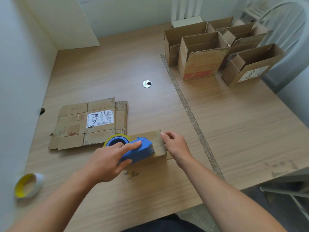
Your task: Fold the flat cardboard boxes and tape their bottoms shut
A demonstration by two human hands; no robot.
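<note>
A folded cardboard box stands bottom-up on the wooden desk just in front of me. My left hand grips a blue tape dispenser with a yellow-rimmed tape roll, index finger stretched along its top, and the dispenser's front end lies on the box's upper face. My right hand holds the right end of the box, fingers curled at its far corner. A flat cardboard box with a white shipping label lies to the left, beyond the dispenser.
Several folded open-topped boxes stand at the far right of the desk. A spare tape roll with a yellow core lies near the left front edge. A round cable grommet sits mid-desk. A white chair stands at right.
</note>
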